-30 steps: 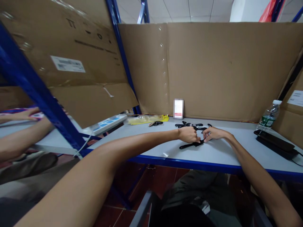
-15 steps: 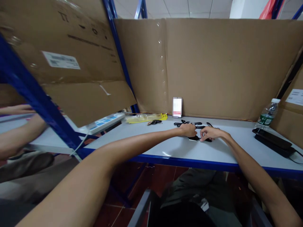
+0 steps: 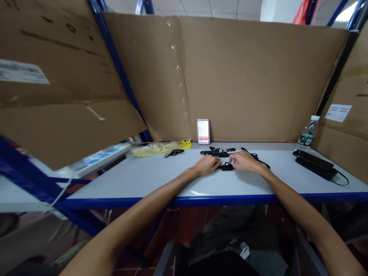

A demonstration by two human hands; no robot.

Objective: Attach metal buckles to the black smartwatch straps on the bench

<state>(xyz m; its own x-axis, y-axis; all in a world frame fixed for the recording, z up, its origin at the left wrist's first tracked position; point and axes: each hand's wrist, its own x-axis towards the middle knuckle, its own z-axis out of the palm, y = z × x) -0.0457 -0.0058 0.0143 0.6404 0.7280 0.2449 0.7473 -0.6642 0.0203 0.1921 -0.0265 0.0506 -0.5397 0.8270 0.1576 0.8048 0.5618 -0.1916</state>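
A black spokeshave (image 3: pixel 227 166) lies crosswise on the light tabletop between my hands, its middle body showing. My left hand (image 3: pixel 207 165) is closed over its left end, hiding that handle. From the right, my right hand (image 3: pixel 245 161) reaches in with curled fingers at the right side of the body; the right handle is hidden behind it. Just behind lies another black spokeshave (image 3: pixel 222 154) with two wing-like handles. A further black tool (image 3: pixel 263 163) slants beside my right wrist, partly covered.
A lit phone (image 3: pixel 203 132) leans on the cardboard back wall. At left lie keys (image 3: pixel 174 153), a yellow-edged plastic packet (image 3: pixel 161 148) and a power strip (image 3: pixel 97 160). At right stand a water bottle (image 3: pixel 307 134) and a black case (image 3: pixel 314 165) with a cord. The table has a blue front edge (image 3: pixel 224 201).
The camera view has turned to the right. My left hand has shifted from above the tool's middle to its left end, uncovering the body. My right hand has moved closer to the body.
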